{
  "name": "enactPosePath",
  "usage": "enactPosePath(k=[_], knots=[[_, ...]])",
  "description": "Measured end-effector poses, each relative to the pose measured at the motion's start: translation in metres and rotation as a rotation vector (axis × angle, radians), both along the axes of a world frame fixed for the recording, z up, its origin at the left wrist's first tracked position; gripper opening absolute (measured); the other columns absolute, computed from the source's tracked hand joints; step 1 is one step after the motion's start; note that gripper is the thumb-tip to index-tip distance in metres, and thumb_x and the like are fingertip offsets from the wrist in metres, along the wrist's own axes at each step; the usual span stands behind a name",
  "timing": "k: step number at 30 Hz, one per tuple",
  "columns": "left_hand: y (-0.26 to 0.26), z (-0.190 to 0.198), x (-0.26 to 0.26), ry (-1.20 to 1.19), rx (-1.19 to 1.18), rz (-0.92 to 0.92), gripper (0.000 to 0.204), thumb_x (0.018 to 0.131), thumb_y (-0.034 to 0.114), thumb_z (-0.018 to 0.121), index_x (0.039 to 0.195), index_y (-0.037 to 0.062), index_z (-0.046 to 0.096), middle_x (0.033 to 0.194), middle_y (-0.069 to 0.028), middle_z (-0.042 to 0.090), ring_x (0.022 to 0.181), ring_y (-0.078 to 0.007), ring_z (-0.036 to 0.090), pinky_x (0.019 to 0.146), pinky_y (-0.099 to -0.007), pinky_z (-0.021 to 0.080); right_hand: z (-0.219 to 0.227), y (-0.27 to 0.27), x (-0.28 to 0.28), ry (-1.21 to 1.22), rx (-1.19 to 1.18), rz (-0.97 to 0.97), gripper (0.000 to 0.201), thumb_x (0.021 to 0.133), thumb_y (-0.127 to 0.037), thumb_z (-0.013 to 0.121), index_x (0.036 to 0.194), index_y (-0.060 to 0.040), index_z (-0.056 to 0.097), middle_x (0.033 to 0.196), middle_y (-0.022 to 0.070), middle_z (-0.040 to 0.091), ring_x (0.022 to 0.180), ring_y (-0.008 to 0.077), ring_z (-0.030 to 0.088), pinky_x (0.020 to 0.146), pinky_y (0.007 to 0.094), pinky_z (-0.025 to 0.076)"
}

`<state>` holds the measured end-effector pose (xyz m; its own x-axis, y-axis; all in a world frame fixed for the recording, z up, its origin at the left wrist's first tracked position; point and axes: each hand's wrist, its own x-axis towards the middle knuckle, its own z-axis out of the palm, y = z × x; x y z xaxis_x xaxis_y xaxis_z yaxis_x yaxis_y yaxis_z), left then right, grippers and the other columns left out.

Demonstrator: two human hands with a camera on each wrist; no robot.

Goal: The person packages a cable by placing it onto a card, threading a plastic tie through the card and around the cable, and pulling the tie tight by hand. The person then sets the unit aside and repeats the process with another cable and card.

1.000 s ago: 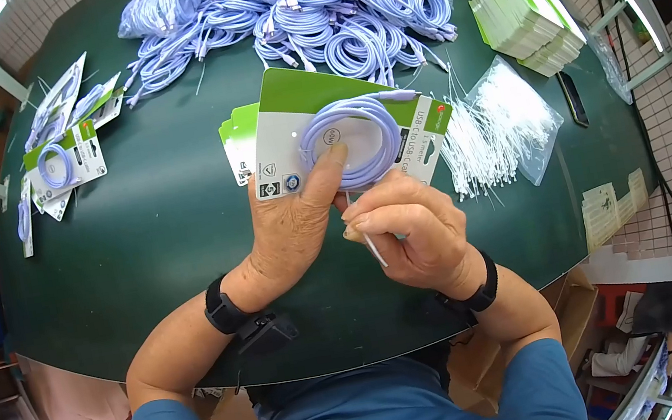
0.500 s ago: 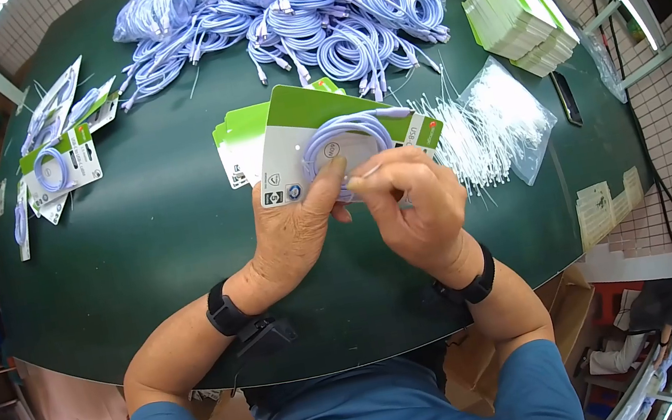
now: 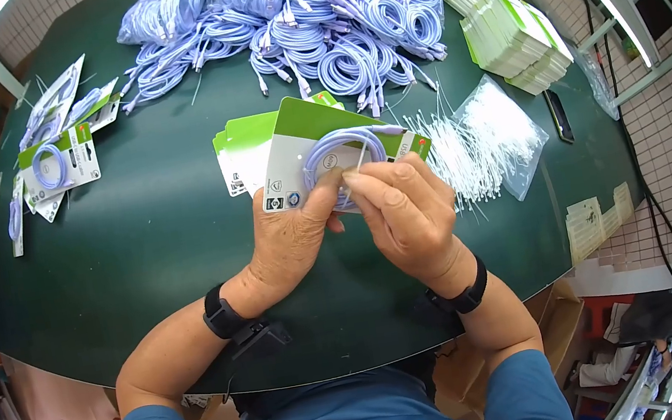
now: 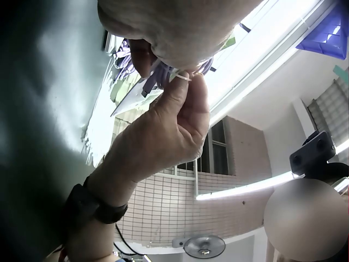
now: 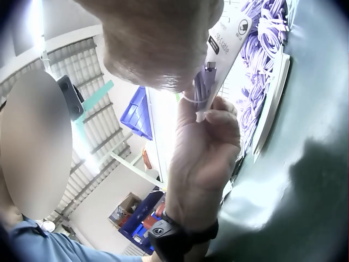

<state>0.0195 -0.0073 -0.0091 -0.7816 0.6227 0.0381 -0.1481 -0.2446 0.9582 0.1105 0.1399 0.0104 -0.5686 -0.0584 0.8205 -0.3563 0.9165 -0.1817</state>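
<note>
My left hand (image 3: 287, 235) grips a green-and-white packaging card (image 3: 281, 166), its thumb pressing a coil of lilac USB cable (image 3: 340, 136) against the card's face. At the coil's lower side, my right hand (image 3: 416, 215) pinches a white cable tie (image 3: 365, 155) between thumb and forefinger; part of the strip sticks up across the coil. The right wrist view shows the cable tie (image 5: 195, 101) looped round the cable strands near the card's edge, with its small head by the left fingers. Behind the card, the left fingers are mostly hidden in the head view.
Lilac cables (image 3: 270, 18) lie heaped at the back. Stacked cards (image 3: 510, 33) stand back right, near a bag of white ties (image 3: 502, 122) and a black phone-like object (image 3: 559, 117). Carded cables (image 3: 52, 167) lie far left; loose cards (image 3: 239, 155) lie beyond my left hand.
The right hand has risen from below the coil to its lower side, and the tie's strip now points up over the cable instead of down. The card has moved slightly toward the body.
</note>
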Motion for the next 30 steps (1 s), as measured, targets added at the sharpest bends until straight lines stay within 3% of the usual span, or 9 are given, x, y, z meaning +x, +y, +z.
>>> enactPosePath(k=[5,13,18,25,30], knots=[[0.0,0.004,0.0,-0.073,0.029,-0.013,0.025,0.098,0.02,0.072,0.111,-0.0002,0.067,0.086,-0.0036,0.069,0.063,-0.0091,0.064,0.053,-0.0239,0.053,0.006,0.004,0.01,-0.047,0.083,0.097,0.038,0.071,0.008,0.082,0.106,-0.0063,0.077,0.101,0.0076,0.07,0.083,0.0239,0.067,0.062,0.0328,0.054],[0.0,0.007,0.0,0.001,0.1,0.019,0.023,0.098,0.019,0.072,0.11,0.0001,0.066,0.086,-0.0039,0.069,0.061,-0.0095,0.063,0.053,-0.0243,0.051,0.005,0.001,0.014,-0.016,0.051,0.185,0.042,0.068,0.006,0.083,0.106,-0.0094,0.078,0.105,0.0048,0.071,0.087,0.0233,0.069,0.064,0.0321,0.054],[-0.002,0.01,-0.001,-0.046,0.073,-0.012,0.024,0.098,0.02,0.072,0.109,-0.0002,0.067,0.087,-0.0042,0.07,0.061,-0.0092,0.063,0.053,-0.0245,0.052,0.011,0.002,0.017,-0.029,0.104,0.134,0.038,0.069,0.006,0.085,0.102,-0.0097,0.078,0.103,0.0058,0.073,0.084,0.0227,0.068,0.064,0.0316,0.054],[-0.003,0.012,-0.001,-0.026,0.049,-0.018,0.024,0.098,0.02,0.072,0.109,-0.0003,0.067,0.087,-0.0045,0.071,0.061,-0.0093,0.065,0.052,-0.0246,0.053,0.005,0.001,0.015,0.029,-0.017,0.113,0.031,0.077,0.005,0.085,0.102,-0.01,0.075,0.098,0.0074,0.074,0.078,0.0211,0.066,0.063,0.03,0.052],[-0.002,0.012,-0.001,-0.051,0.056,-0.005,0.024,0.098,0.021,0.072,0.111,0.0006,0.068,0.087,-0.0049,0.071,0.061,-0.0093,0.065,0.053,-0.0245,0.053,-0.002,0.001,0.012,0.062,-0.047,0.113,0.038,0.068,0.001,0.089,0.102,-0.012,0.077,0.1,0.0025,0.076,0.079,0.0199,0.066,0.064,0.0297,0.052]])
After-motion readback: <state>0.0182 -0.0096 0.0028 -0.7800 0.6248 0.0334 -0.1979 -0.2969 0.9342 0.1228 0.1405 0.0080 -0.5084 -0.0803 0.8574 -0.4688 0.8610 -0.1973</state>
